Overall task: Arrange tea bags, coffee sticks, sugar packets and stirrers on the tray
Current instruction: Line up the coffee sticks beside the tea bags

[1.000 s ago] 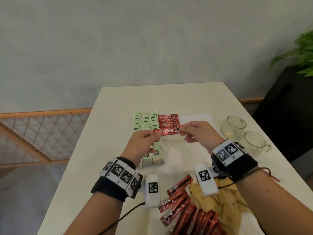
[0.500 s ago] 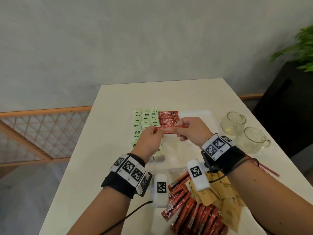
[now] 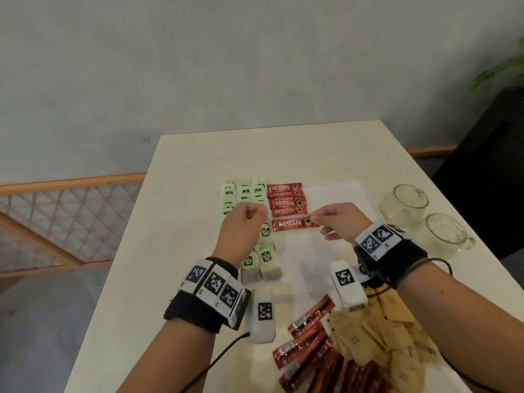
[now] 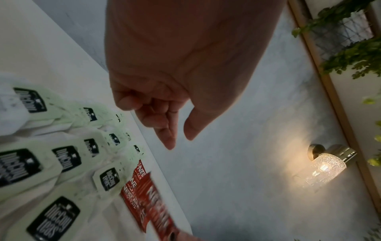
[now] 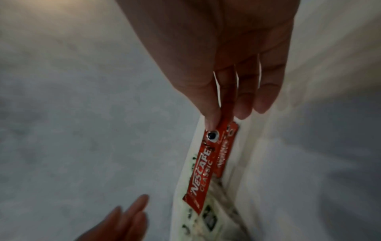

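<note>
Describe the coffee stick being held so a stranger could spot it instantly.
Start at the white tray on the pale table. Beside the green tea bags lies a column of red Nescafe sticks. The held coffee stick is nearest the person, the only one pinched at its end by the right hand.

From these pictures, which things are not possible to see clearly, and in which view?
- Head view: the left hand covers part of the green tea bags.
- Head view: the bottom edge cuts off the loose coffee sticks and brown packets; they cannot be counted.
- Head view: no stirrers can be made out.
- Right wrist view: the right hand pinches a coffee stick; blur hides whether it touches the tray.
</note>
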`<state>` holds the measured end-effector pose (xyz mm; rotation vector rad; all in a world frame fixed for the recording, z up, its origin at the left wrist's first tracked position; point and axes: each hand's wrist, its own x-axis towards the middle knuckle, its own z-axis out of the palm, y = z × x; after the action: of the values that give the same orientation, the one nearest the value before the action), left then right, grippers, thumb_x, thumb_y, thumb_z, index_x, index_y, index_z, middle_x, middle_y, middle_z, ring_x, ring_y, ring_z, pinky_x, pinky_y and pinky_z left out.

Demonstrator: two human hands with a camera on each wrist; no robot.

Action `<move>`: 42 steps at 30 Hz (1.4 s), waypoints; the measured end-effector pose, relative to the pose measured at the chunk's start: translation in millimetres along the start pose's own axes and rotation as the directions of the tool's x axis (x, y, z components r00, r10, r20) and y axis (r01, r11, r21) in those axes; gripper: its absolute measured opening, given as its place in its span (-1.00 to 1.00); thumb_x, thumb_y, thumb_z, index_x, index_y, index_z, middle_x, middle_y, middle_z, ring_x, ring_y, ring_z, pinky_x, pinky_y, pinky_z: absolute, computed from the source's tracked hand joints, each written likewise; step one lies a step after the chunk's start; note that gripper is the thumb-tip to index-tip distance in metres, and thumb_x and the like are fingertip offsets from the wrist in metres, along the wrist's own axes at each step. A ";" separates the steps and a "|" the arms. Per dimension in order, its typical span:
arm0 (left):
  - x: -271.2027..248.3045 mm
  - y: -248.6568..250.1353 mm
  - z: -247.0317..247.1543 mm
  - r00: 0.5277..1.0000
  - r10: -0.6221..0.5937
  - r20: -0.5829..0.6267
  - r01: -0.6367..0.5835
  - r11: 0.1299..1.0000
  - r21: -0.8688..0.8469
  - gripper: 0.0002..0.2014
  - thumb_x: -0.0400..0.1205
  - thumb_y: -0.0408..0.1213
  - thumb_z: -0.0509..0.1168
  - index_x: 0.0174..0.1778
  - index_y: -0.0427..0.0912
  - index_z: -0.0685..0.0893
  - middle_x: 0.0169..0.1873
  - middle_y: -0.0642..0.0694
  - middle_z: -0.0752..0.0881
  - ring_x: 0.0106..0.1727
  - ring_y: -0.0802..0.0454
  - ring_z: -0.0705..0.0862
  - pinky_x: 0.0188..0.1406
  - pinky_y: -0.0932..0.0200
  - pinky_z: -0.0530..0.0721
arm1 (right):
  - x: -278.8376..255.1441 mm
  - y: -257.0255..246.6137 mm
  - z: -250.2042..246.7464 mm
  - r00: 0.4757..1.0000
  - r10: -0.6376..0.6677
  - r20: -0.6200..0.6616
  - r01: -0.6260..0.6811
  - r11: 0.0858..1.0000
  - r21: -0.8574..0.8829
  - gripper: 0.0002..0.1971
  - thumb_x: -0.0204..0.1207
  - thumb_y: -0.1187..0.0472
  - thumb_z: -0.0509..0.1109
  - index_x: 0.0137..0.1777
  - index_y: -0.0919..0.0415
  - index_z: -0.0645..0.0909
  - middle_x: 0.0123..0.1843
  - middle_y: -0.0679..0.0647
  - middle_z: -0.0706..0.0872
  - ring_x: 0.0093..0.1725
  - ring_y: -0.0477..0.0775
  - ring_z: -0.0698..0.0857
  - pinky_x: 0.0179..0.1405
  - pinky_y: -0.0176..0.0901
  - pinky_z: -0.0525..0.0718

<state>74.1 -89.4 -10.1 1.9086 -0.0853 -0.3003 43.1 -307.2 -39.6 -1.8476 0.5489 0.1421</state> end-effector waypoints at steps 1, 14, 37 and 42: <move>2.6 -1.8 -1.1 1.000 -0.003 -0.014 0.003 1.000 -0.005 -0.86 0.67 -0.16 0.31 0.09 -0.08 0.70 0.03 0.11 0.73 0.04 0.23 0.66 -0.12 0.34 0.52 | 7.5 5.2 0.2 0.999 0.047 0.010 -0.047 0.998 -0.039 -0.90 0.53 0.22 0.49 -0.01 0.20 0.76 -0.17 0.07 0.78 -0.32 -0.05 0.65 -0.26 -0.21 0.73; 18.3 -8.0 -1.7 1.000 -0.022 0.009 0.023 0.998 -0.050 -0.87 0.67 -0.20 0.31 0.07 -0.02 0.75 0.01 0.11 0.76 0.06 0.26 0.68 -0.15 0.36 0.49 | 65.3 4.2 19.5 0.970 0.171 -0.172 -0.209 0.949 -0.235 -0.67 0.42 0.16 0.58 0.01 0.11 0.47 -0.10 0.17 0.71 -0.30 0.05 0.67 -0.09 -0.02 0.72; -45.2 66.9 -24.7 0.931 0.218 0.294 -0.290 0.929 0.229 -0.86 0.56 -0.09 0.48 -0.02 0.01 0.75 -0.29 0.17 0.69 -0.40 0.38 0.58 -0.30 0.32 0.49 | -56.6 -80.6 -23.3 0.976 -0.193 -0.100 0.173 0.968 -0.181 -0.69 0.52 0.03 0.48 0.07 0.29 0.66 -0.14 0.05 0.76 -0.35 -0.04 0.66 -0.33 -0.22 0.63; -90.1 46.7 -6.0 0.879 0.132 0.458 -0.350 0.831 0.432 -0.79 0.56 -0.06 0.47 0.03 -0.02 0.69 -0.18 0.06 0.74 -0.33 0.16 0.69 -0.37 0.30 0.54 | -113.7 -46.7 -24.2 0.969 -0.246 -0.035 0.236 0.956 -0.175 -0.78 0.47 0.10 0.52 -0.04 0.25 0.70 -0.20 0.04 0.77 -0.36 -0.07 0.67 -0.29 -0.19 0.64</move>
<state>-7.3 -82.0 50.3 2.2914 -0.7623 -0.5410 -41.1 -284.2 50.3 -2.0739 0.3537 -0.0289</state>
